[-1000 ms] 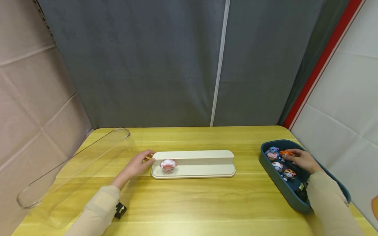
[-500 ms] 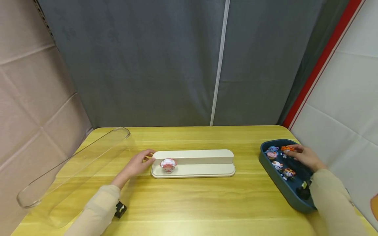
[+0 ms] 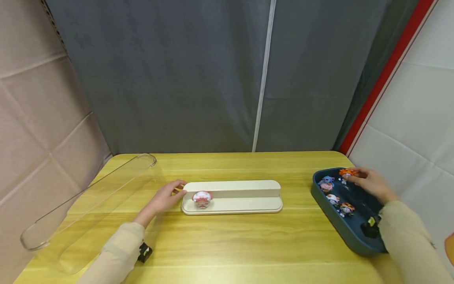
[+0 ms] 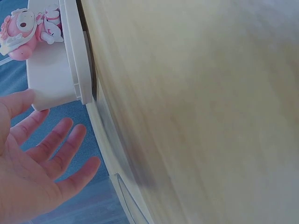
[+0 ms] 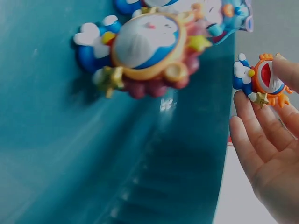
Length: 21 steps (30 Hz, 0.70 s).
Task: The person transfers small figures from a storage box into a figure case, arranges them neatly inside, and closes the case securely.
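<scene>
A white display stand with a raised back step lies mid-table, and a pink-and-white figurine stands at its left end. My left hand pinches the stand's left corner between thumb and index finger; in the left wrist view the other fingers are spread. Over the far end of the dark blue bin, my right hand pinches a small figurine with an orange crab-like hood. The right wrist view shows this figurine between thumb and fingers, its body blue and white.
Several other figurines, among them one with a blue hood and one with a star-trimmed hood, lie in the bin. A long clear cover stands at the table's left. A grey curtain hangs behind.
My right hand has lifted the orange-hooded figurine a little from the bin's floor and shifted slightly up and right. My left hand and the stand have stayed in place.
</scene>
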### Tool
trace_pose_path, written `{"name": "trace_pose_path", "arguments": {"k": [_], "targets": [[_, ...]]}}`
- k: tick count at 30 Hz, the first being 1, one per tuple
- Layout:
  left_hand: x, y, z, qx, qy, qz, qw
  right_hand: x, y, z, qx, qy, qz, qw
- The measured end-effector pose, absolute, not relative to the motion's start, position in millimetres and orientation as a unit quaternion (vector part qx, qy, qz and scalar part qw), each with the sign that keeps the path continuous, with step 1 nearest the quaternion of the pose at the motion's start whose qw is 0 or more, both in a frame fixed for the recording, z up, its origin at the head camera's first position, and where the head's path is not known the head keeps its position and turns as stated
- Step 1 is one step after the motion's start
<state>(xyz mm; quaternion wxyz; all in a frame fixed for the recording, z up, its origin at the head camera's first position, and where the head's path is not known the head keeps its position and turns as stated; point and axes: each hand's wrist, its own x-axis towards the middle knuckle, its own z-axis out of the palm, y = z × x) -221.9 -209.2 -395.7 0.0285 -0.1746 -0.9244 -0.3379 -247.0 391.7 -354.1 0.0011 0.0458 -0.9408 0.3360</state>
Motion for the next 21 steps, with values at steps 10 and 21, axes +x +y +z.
{"name": "trace_pose_path", "arguments": {"k": [10,21], "targets": [[-222,-210,-396,-0.178,-0.924,-0.338,0.029,-240,378,-333,0.057,-0.944,0.323,0.019],[-223,-210,-397,-0.174,-0.924,-0.340,0.031,-235,359,-313,0.092,-0.948,0.301,0.053]]}}
